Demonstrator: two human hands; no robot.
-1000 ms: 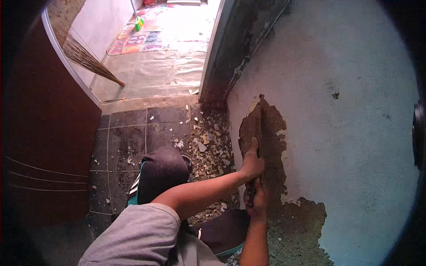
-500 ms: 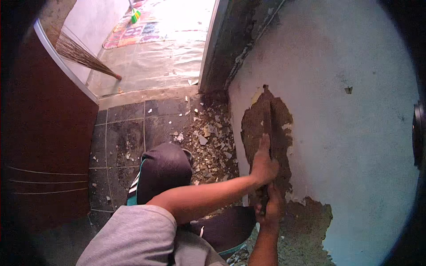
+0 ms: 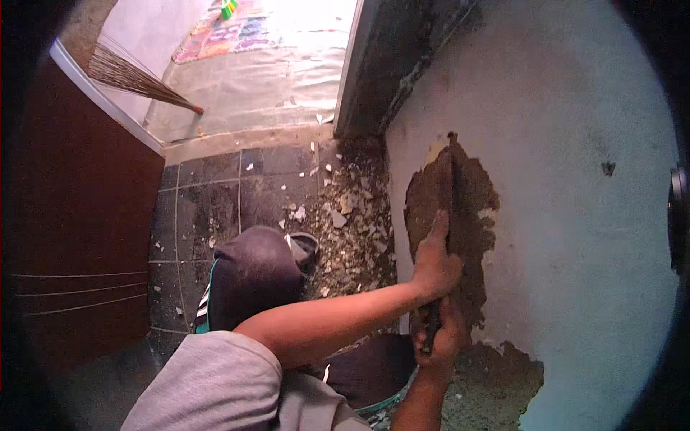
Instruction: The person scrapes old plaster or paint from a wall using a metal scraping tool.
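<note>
My left hand is closed around the middle of a long, dark, narrow blade-like tool, its index finger stretched along it. Just below, my right hand grips the tool's lower end. The tool stands nearly upright along a rough brown patch, where the pale coating is gone from the wall. Its upper end lies near the top of this patch; whether the edge touches the wall is hard to tell. A second bare patch spreads lower down, beside my right forearm.
Broken plaster pieces litter the dark tiled floor along the wall's foot. My bent knee is left of them. A brown door panel stands at left. Beyond the doorway are a stick broom and a patterned mat.
The view has shifted slightly, so the wall and doorway appear farther right. Both hands keep their hold on the tool, which remains along the brown patch.
</note>
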